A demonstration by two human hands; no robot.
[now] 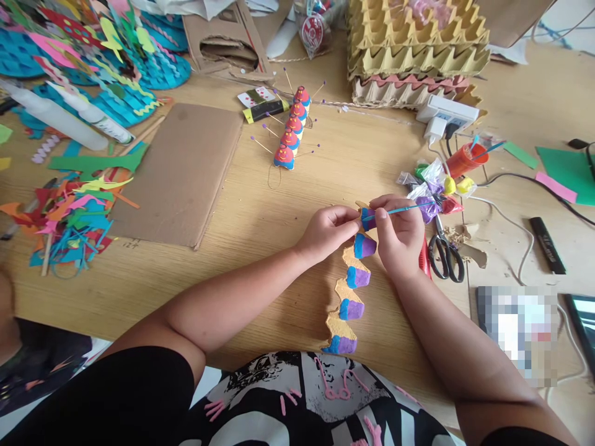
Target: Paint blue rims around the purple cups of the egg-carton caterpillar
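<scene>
In the head view, the strip [357,277] is stretching toward five o'clock; the left hand [325,232] is pinching its far end, the right hand [400,232] gripping a blue stick [411,207] there. Its cups [354,309] are wearing purple and blue but, unlike the caterpillar [292,137] at twelve, showing no faces.

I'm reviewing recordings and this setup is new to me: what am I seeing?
There is no machine: a person works with two bare hands, seen from one head-worn camera looking forward and down. The left hand grips the far end of a blue and purple egg-carton strip; the right hand holds a thin blue stick, its tip at that end. Farther off on the wooden table is a red and blue smiley-faced strip. A cardboard sheet and paper scraps lie left, scissors right, stacked egg trays at the back.
</scene>
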